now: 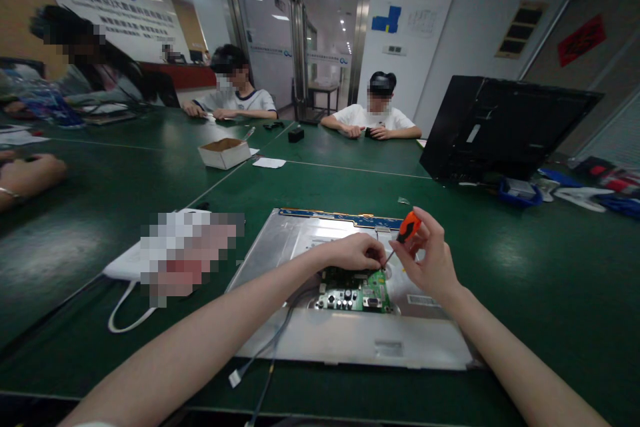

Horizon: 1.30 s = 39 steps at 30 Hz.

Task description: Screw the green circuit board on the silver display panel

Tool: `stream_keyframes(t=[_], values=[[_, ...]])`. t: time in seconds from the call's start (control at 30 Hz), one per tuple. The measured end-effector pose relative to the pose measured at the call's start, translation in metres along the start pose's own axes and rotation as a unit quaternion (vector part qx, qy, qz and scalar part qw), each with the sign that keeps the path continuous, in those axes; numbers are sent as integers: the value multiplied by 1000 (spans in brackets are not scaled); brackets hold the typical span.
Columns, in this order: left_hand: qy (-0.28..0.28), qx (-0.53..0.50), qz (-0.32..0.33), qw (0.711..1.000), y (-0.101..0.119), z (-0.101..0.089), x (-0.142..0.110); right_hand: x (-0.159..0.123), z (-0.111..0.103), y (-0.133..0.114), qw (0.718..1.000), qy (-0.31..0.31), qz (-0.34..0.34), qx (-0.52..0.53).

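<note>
- While the right hand (433,261) pinched an orange-and-black screwdriver (409,227) between thumb and fingers, its shaft slanted down towards seven o'clock, its tip near the far right corner of a green circuit board (377,288).
- The left hand (357,252) curled its bent fingers over the board's far edge, close to that tip; whether they pinched anything could not be told.
- The board, with twelve o'clock pointing away from the person, sat amid a silvery metal panel (300,333), which lay flat on the green surface (540,287).
- A blue strip (310,215) ran along the panel's twelve o'clock edge.
- Thin cables trailed over the panel's near edge, a white connector (235,378) showing at eight o'clock from the board.
- Between nine and ten o'clock lay a white item (125,265), partly blurred, with a white looped cord (114,320).
- An open cardboard box (223,159) stood between ten and eleven, with a small black block (296,135) at eleven.
- A large black housing (495,127) leaned between one and two; a blue tray (520,195) was just beside it at two.
- Across the surface, at twelve, sat a co-worker in a white shirt (400,119), both hands near a small dark object (369,132).
</note>
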State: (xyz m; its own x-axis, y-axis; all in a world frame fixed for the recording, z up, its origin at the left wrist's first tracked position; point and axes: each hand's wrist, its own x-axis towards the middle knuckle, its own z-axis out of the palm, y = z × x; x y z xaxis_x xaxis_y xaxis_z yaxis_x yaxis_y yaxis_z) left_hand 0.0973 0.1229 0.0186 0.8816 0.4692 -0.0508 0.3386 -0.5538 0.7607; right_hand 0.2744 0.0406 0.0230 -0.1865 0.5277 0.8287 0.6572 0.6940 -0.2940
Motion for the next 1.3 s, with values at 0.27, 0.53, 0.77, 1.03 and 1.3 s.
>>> stream_keyframes(t=[0.27, 0.53, 0.77, 1.03, 1.3], values=[[0, 2, -2, 1000, -1, 1, 0, 1, -2, -3, 999, -25, 5, 40], [0, 2, 4, 1000, -1, 0, 0, -2, 0, 1, 1000, 16, 4, -2], [2, 0, 7, 1000, -1, 0, 0, 1, -4, -3, 1000, -19, -4, 13], [0, -5, 2, 1000, -3, 2, 1, 1, -2, -1, 1000, 9, 9, 4], [3, 2, 2, 1000, -1, 1, 1, 1, -1, 0, 1000, 10, 2, 9]])
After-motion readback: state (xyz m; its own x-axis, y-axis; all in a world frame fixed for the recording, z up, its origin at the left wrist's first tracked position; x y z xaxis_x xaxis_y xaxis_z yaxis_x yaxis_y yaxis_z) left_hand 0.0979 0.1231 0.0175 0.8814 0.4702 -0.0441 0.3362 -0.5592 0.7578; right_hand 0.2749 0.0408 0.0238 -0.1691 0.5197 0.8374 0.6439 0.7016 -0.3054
